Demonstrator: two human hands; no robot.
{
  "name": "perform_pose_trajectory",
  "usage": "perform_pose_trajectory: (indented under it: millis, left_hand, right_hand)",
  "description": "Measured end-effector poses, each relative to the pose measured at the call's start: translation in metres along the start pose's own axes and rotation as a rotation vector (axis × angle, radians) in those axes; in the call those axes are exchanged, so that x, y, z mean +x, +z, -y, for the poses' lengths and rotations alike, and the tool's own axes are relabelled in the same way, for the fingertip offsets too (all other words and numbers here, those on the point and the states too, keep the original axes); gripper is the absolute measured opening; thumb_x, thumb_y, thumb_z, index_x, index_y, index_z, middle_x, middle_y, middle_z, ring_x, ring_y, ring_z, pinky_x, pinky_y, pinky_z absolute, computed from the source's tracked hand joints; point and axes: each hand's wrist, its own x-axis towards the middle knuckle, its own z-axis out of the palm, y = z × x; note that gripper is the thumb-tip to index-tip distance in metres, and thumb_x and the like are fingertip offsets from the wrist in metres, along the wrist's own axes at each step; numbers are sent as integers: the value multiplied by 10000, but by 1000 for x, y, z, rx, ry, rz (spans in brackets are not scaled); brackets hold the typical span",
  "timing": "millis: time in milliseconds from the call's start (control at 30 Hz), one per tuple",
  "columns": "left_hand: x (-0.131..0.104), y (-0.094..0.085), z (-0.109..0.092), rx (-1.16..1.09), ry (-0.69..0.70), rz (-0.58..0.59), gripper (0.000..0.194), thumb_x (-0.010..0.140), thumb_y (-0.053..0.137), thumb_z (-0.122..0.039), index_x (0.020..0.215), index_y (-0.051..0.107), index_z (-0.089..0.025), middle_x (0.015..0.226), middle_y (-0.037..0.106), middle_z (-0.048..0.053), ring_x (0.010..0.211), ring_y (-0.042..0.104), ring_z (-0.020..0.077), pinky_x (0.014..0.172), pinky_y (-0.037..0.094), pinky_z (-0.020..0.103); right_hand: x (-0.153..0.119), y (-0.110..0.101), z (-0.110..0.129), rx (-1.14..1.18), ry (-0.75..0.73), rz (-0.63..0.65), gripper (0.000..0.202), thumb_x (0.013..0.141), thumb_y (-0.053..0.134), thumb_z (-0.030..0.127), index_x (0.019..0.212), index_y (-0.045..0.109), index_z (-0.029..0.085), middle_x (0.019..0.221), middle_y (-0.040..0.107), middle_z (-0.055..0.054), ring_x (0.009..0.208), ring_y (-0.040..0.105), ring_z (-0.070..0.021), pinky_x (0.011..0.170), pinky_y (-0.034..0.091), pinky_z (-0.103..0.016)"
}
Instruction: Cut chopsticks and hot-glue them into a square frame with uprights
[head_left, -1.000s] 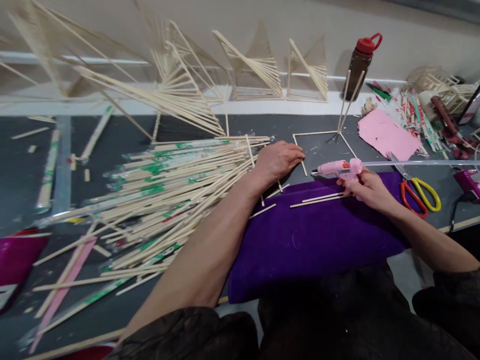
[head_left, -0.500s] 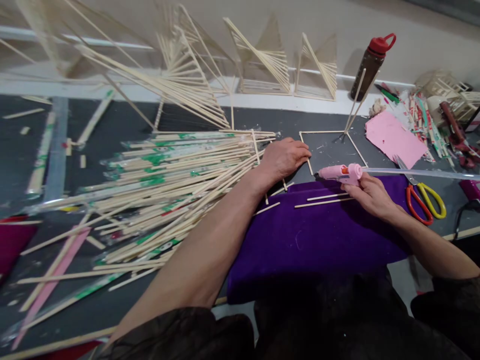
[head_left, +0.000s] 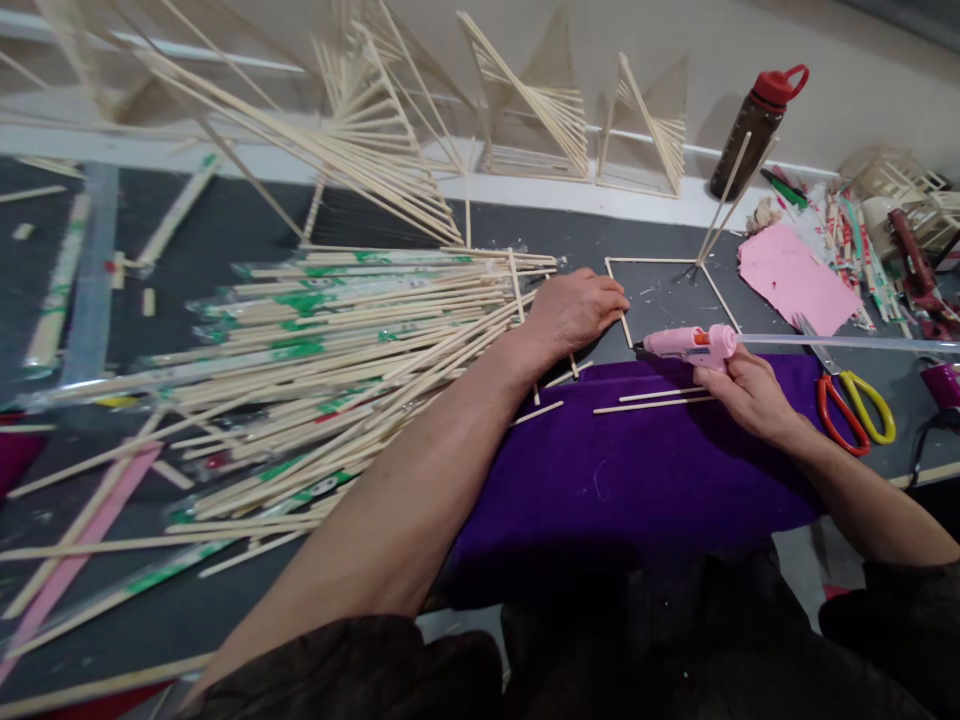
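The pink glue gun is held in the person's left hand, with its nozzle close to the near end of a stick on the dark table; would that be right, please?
Not quite: the head view shows the pink glue gun in the right hand. Its nozzle is indeed close to the near end of a stick on the dark table.

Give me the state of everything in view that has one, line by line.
Glue gun: in right hand, nozzle by the frame's left stick
Stick frame: three sides, near side open
Left hand: at the frame's left stick
Bottle: upright, lid on
Purple cloth: folded
Scissors: lying down, blade opening unclear
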Motion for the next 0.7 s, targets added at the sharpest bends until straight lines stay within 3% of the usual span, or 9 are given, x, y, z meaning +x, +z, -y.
perform_pose_trajectory:
  millis: [700]
  left_hand:
    - [-1,-2,0,52,1,17,332,1009,472,-355,1058,782,-250,1187,754,46,984,636,194,797,473,314]
  right_hand:
    - [-3,1,2,-73,9,-11,314,904,482,458,914,685,218,815,680,-65,724,616,-232,702,488,-348]
